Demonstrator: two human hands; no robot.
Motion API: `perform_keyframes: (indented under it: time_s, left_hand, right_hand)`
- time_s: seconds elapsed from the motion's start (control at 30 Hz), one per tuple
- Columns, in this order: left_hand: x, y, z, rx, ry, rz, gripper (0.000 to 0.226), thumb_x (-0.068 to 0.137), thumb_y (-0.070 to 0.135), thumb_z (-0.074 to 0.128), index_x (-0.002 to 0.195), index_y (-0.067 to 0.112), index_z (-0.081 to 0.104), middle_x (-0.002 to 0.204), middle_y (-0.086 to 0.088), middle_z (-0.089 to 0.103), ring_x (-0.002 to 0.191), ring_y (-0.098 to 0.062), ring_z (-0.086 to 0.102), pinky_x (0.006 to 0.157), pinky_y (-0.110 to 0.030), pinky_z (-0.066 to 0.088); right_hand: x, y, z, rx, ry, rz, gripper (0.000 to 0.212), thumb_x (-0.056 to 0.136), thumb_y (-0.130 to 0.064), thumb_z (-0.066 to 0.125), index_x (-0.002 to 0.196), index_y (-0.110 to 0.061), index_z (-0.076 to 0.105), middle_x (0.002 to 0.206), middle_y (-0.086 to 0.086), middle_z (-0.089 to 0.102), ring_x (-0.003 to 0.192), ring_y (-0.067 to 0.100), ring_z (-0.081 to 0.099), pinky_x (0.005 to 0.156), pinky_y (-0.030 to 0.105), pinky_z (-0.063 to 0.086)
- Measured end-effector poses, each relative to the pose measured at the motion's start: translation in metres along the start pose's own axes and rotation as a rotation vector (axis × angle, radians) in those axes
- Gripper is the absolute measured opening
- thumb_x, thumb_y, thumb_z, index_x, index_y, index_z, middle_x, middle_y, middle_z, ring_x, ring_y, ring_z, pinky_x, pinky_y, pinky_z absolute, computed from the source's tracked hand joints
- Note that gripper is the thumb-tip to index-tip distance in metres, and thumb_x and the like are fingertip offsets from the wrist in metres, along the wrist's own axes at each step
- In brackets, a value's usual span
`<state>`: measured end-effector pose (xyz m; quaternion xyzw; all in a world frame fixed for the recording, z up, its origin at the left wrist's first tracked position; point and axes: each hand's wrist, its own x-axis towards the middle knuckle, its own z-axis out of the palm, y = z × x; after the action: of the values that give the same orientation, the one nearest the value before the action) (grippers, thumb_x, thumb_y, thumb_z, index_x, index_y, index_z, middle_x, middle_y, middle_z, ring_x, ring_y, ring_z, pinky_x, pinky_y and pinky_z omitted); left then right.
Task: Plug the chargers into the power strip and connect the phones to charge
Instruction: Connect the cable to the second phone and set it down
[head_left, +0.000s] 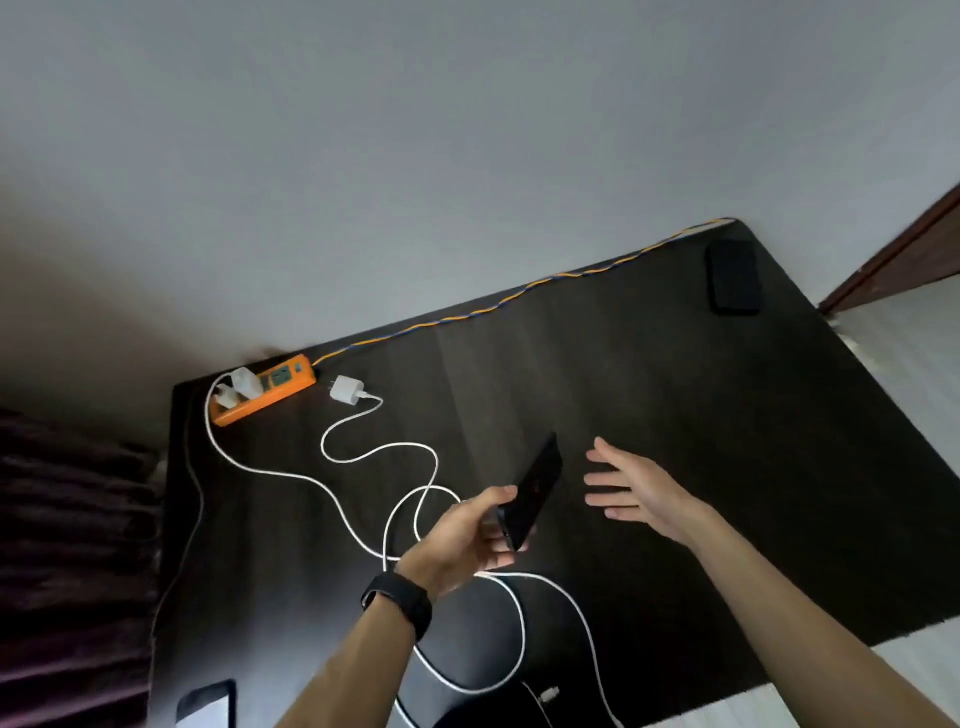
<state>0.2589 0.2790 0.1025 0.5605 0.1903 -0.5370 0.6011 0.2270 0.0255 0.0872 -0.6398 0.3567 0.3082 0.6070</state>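
An orange power strip (270, 393) lies at the dark table's far left corner with two white chargers (240, 387) plugged into it. A third white charger (347, 389) lies loose just right of the strip, its white cable (374, 451) looping across the table toward me. My left hand (467, 538) grips a black phone (537, 488), tilted on edge above the table. My right hand (631, 486) hovers open beside it, fingers spread. A second black phone (733, 276) lies flat at the far right corner. A cable plug end (549, 693) hangs near the front edge.
The dark table (675, 467) stands against a grey wall. A yellow-and-blue cord (519, 293) runs along its back edge from the strip. A lit phone screen (208, 704) shows at the bottom left. Dark fabric (67, 545) lies left of the table.
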Motion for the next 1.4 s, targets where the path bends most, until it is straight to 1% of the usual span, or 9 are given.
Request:
perform_keyframes:
  time_s: [0.17,0.33,0.5,0.6,0.73,0.87,1.0,1.13,1.4]
  left_hand:
    - [-0.06,-0.053,-0.022,0.135,-0.134,0.02,0.061,0.068,0.048,0.075,0.118,0.012,0.067,0.12,-0.022,0.067,0.089,-0.023,0.068,0.087,-0.034,0.049]
    - [-0.118,-0.095,-0.054,0.348,-0.149,0.119,0.049,0.073,0.04,0.075,0.118,0.022,0.071,0.087,-0.003,0.069,0.081,-0.013,0.062,0.078,-0.026,0.048]
    - [-0.158,-0.15,-0.092,0.545,-0.059,0.247,0.046,0.073,0.025,0.084,0.118,0.028,0.072,0.105,0.004,0.076,0.087,-0.001,0.066,0.083,-0.016,0.046]
    - [-0.171,-0.194,-0.112,0.3,0.044,0.397,0.058,0.068,0.01,0.087,0.123,0.02,0.068,0.115,-0.004,0.073,0.109,-0.01,0.067,0.101,-0.027,0.048]
    - [-0.183,-0.236,-0.13,-0.211,0.165,0.447,0.056,0.075,0.005,0.08,0.126,0.014,0.06,0.107,-0.016,0.073,0.097,-0.024,0.07,0.082,-0.03,0.055]
    - [-0.192,-0.263,-0.124,-0.186,0.264,0.45,0.027,0.085,0.002,0.071,0.112,0.001,0.069,0.093,-0.014,0.073,0.087,-0.025,0.065,0.083,-0.034,0.056]
    - [-0.2,-0.27,-0.116,-0.255,0.368,0.54,0.022,0.086,-0.002,0.069,0.108,0.003,0.073,0.101,-0.021,0.075,0.091,-0.026,0.07,0.09,-0.039,0.057]
    - [-0.21,-0.263,-0.101,-0.216,0.414,0.591,0.028,0.087,0.003,0.07,0.114,0.001,0.071,0.099,-0.016,0.076,0.092,-0.023,0.071,0.086,-0.032,0.058]
    - [-0.221,-0.252,-0.059,-0.233,0.116,0.569,0.055,0.076,0.002,0.072,0.129,0.013,0.064,0.128,-0.01,0.065,0.102,-0.022,0.064,0.097,-0.032,0.051]
  right_hand:
    - [-0.085,0.056,0.076,0.261,-0.08,0.052,0.065,0.092,-0.073,0.042,0.128,-0.022,0.061,0.111,0.011,0.077,0.098,0.032,0.076,0.081,0.038,0.057]
    - [-0.126,0.094,0.145,0.307,-0.107,0.079,0.081,0.087,-0.078,0.043,0.122,-0.008,0.064,0.108,0.016,0.077,0.087,0.03,0.072,0.066,0.031,0.056]
    - [-0.153,0.122,0.208,0.36,-0.07,0.017,0.046,0.096,-0.036,0.065,0.119,0.004,0.064,0.1,0.024,0.076,0.083,0.035,0.076,0.068,0.033,0.062]
    - [-0.162,0.145,0.234,0.392,-0.036,-0.04,0.025,0.096,-0.01,0.065,0.119,-0.003,0.065,0.104,0.02,0.073,0.079,0.035,0.076,0.064,0.036,0.062]
    - [-0.171,0.167,0.249,0.573,-0.12,-0.074,0.02,0.097,-0.006,0.062,0.116,-0.012,0.066,0.113,0.015,0.075,0.098,0.04,0.074,0.072,0.04,0.063]
    - [-0.174,0.179,0.254,0.517,-0.145,-0.104,0.026,0.096,-0.008,0.064,0.12,-0.015,0.066,0.118,0.014,0.074,0.106,0.042,0.071,0.083,0.042,0.062]
    - [-0.177,0.185,0.246,0.183,-0.11,-0.236,0.024,0.093,-0.017,0.071,0.117,-0.016,0.07,0.12,0.012,0.072,0.113,0.03,0.069,0.095,0.04,0.057]
    - [-0.176,0.195,0.239,0.212,-0.087,-0.244,0.025,0.094,-0.017,0.069,0.119,-0.015,0.068,0.115,0.016,0.074,0.107,0.029,0.071,0.089,0.038,0.059]
    - [-0.168,0.213,0.221,0.503,-0.261,0.066,0.015,0.098,-0.01,0.061,0.11,-0.011,0.07,0.103,0.015,0.076,0.086,0.027,0.072,0.077,0.032,0.054]
